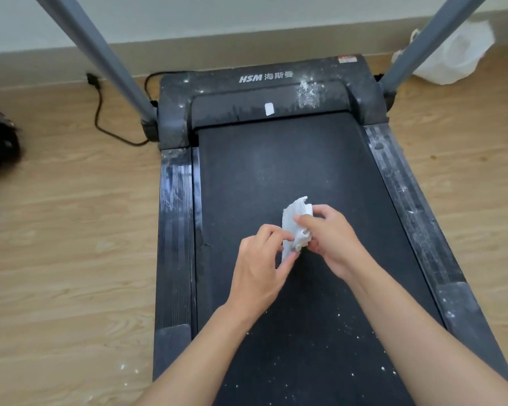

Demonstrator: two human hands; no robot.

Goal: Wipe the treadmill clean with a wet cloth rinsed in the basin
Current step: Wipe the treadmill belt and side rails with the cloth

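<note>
Wood-pattern flooring (71, 230) surrounds the treadmill (264, 80), whose black belt (276, 159) and side rails (176, 215) carry white dust specks (307, 92). We hold the white cloth (295, 218) above the middle of the belt. Our left hand (258, 265) pinches its lower edge, and our right hand (332, 238) grips its bunched body with curled fingers.
</note>
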